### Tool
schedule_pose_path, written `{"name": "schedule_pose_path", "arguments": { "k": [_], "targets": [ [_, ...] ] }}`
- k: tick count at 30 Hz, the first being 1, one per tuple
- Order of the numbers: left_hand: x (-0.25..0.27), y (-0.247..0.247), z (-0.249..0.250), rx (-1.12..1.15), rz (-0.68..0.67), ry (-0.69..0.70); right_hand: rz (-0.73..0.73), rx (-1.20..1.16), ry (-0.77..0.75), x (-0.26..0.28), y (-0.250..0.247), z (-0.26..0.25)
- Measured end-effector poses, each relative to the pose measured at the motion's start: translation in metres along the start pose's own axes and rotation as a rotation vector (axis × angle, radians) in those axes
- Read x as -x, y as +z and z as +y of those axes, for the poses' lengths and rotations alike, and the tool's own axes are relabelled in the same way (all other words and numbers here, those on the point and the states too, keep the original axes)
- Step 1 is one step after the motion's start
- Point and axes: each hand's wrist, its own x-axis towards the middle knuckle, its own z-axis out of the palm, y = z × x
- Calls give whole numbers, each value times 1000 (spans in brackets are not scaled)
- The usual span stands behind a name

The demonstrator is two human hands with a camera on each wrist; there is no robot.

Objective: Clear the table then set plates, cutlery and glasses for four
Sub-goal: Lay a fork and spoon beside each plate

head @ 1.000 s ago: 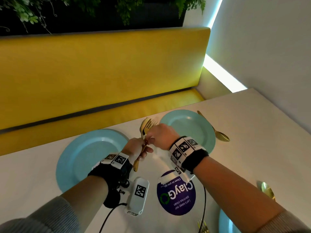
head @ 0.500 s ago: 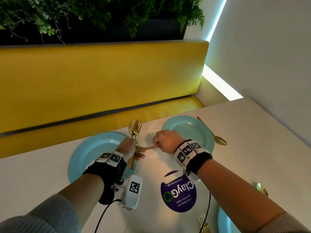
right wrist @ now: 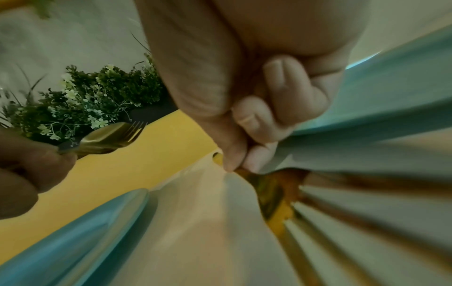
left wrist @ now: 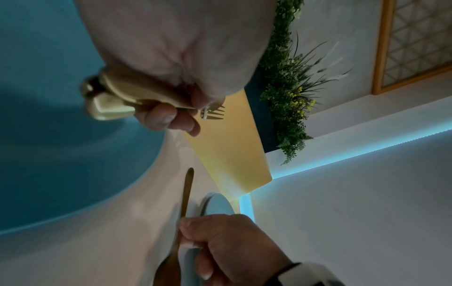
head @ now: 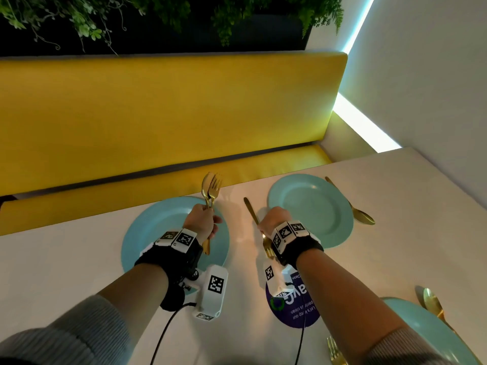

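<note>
Holding one gold fork (head: 264,239) by its middle, the right hand (head: 272,219) has thumb and fingers curled round it; the handle points toward the table's far edge and the tines lie under the wrist, low over the white table (head: 411,233) between two plates. Left hand (head: 201,221): fingers wrapped round a gold spoon and fork bundle (head: 210,189), heads upright, handle ends hanging over the far-left plate (head: 147,233). The hands are apart, side by side. Far-left plate: turquoise, near the far edge, nothing lying in it. Far-right plate (head: 316,206): turquoise, near the far edge, nothing lying in it, just right of the right hand. Gold spoon (head: 353,206): on the table at that plate's right rim. Near-right plate (head: 421,330): turquoise, at the near edge, partly cut off; another gold spoon (head: 434,306) beside it on the right, a second gold fork (head: 334,351) to its left. Purple round sticker (head: 292,306): on the table under the right wrist. Yellow bench (head: 158,122): beyond the far edge.
</note>
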Motion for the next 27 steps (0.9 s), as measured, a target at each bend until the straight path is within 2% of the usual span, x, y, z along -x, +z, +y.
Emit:
{"name": "schedule_pose_path", "arguments": {
  "k": [6, 13, 27],
  "targets": [
    [-3, -3, -7, 0, -8, -14, 44, 20, 17, -6, -4, -10],
    [0, -4, -6, -6, -14, -9, 170, -165, 86, -8, -8, -2],
    [14, -3, -8, -11, -19, -13, 204, -239, 101, -3, -6, 11]
  ]
}}
